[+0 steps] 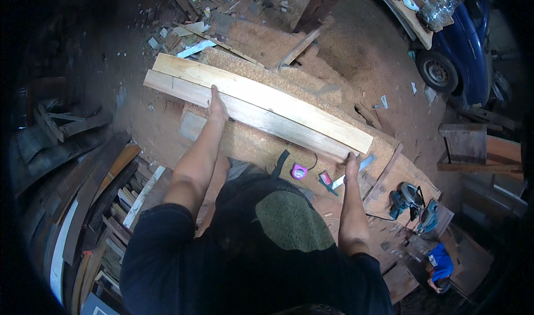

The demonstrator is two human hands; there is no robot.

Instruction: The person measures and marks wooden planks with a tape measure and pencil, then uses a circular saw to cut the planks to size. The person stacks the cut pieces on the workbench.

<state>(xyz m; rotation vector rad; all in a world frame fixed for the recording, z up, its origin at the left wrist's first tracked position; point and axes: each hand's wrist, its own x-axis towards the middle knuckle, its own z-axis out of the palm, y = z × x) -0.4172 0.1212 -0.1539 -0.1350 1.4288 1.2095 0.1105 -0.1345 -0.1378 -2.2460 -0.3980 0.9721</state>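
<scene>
Two long planks lie edge against edge across the sawdust-covered workbench, slanting down to the right. The far plank is pale yellow; the near plank is greyer and rougher. My left hand grips the near plank left of its middle, thumb on top, other fingers hidden beneath. At the right end my right hand clasps the near plank's edge and corner. Between my body and the planks sit a pink tape measure, a small red-and-dark item and a metal try square, partly behind my right hand.
A circular saw rests at the bench's right end. Stacked timber fills the left side. Beyond the bench lie offcuts and scraps. A blue car stands at far right; a person in blue is at lower right.
</scene>
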